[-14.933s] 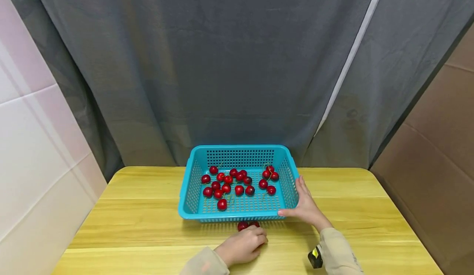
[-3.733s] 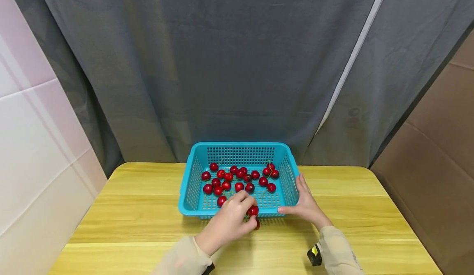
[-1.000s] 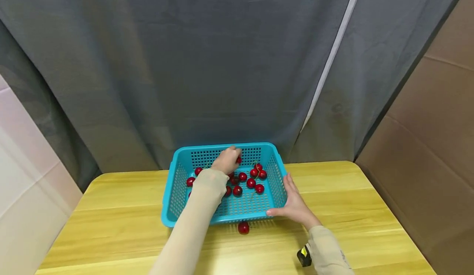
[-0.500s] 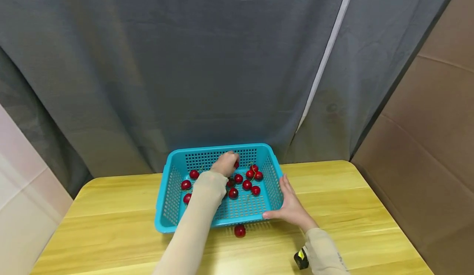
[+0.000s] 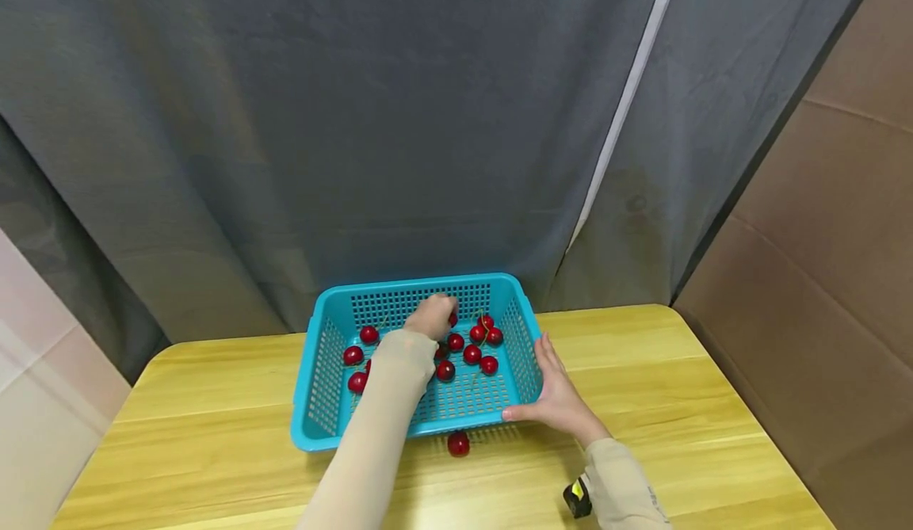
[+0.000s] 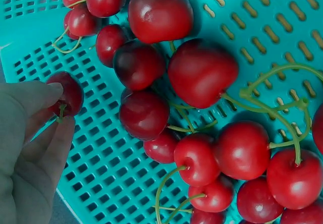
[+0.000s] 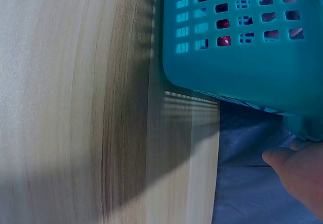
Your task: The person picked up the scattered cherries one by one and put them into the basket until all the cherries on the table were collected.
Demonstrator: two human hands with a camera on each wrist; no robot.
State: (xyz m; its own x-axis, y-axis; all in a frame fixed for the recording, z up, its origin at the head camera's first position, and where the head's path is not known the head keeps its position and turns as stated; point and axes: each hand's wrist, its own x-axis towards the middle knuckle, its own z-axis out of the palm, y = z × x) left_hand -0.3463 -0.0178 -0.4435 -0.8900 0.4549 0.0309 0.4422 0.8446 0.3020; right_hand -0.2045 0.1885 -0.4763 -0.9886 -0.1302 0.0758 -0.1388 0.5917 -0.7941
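Note:
A blue perforated basket stands on the table with several red cherries inside. My left hand reaches over its front rim and pinches one cherry between thumb and fingers, close to the basket's inner wall; a short green stem shows at the fingertips. The left forearm hides part of the fruit. At the front right corner rests my right hand, thumb on the front rim and straight fingers along the right side. One cherry lies on the table just before the basket.
The wooden table extends on both sides of the basket. A grey curtain hangs behind it. A brown panel stands at the right and a pale panel at the left.
Earlier, two cherries lay before the basket; one remains there. My left hand has gone from the table into the basket with a cherry. The view has turned slightly; my right hand keeps its place.

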